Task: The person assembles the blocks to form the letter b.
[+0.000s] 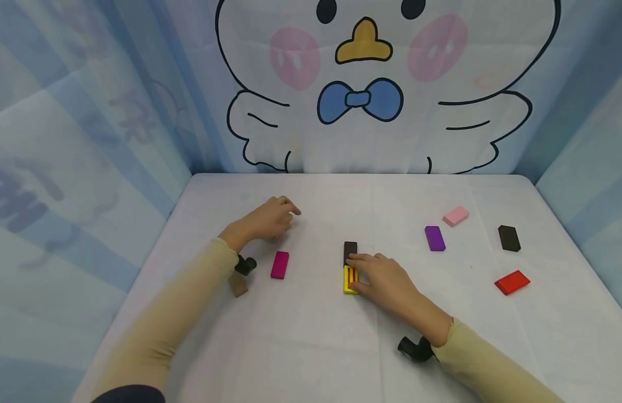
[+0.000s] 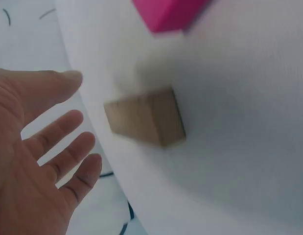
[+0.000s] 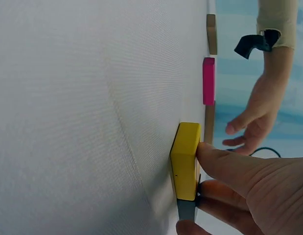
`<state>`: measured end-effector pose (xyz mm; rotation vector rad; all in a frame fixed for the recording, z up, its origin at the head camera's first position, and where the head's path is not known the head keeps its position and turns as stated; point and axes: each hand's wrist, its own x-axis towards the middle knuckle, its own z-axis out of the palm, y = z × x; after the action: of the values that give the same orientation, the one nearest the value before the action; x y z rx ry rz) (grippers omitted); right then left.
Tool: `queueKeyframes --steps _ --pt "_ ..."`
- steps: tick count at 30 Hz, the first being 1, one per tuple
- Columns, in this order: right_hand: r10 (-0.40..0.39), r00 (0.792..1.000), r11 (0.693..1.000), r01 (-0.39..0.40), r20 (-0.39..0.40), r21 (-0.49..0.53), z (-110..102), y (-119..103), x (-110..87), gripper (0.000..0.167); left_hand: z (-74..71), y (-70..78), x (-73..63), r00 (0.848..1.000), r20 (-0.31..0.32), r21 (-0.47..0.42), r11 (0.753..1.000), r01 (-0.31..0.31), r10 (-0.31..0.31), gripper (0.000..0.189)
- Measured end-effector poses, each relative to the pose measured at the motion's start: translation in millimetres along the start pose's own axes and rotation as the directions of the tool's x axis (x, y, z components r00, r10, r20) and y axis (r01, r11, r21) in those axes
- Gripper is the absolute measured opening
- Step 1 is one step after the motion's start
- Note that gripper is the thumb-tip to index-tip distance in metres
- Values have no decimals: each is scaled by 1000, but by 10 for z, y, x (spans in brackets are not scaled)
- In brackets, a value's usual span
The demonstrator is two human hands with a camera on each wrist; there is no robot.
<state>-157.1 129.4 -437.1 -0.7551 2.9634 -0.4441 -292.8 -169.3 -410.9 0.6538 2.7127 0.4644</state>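
My right hand (image 1: 383, 280) bends over a yellow block with red stripes (image 1: 348, 280) and a dark brown block (image 1: 350, 248), which stand end to end on the table. Its thumb touches the yellow block and a finger reaches across the dark one; in the right wrist view the yellow side (image 3: 184, 161) shows beside the thumb. My left hand (image 1: 267, 219) hovers at the left with loosely spread fingers and holds nothing. In the left wrist view, a blurred brown block (image 2: 146, 117) lies near that hand. A magenta block (image 1: 279, 265) sits between the hands.
A tan block (image 1: 238, 284) lies partly under the left wrist camera. On the right side are a purple block (image 1: 435, 238), a pink block (image 1: 456, 216), a black block (image 1: 509, 238) and a red block (image 1: 513, 282). Printed curtains surround the white table (image 1: 311, 347).
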Motion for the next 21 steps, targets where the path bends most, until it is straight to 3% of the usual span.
queueKeyframes --steps 5,9,15,21 --pt "-6 1000 1000 6 -4 -12 17 -9 3 54 -175 -188 -92 998 52 16 999 35 -36 54" --pt "10 1000 1000 -10 0 11 17 -7 -5 54 -236 -283 -122 995 95 19 999 37 -38 62" --pt "31 999 997 -33 22 68 24 6 -24 54 -183 -387 -122 991 133 -11 999 32 -30 63" --pt "25 1000 998 -25 -4 62 42 18 -47 54 -114 -516 -132 992 126 -66 998 -6 14 57"
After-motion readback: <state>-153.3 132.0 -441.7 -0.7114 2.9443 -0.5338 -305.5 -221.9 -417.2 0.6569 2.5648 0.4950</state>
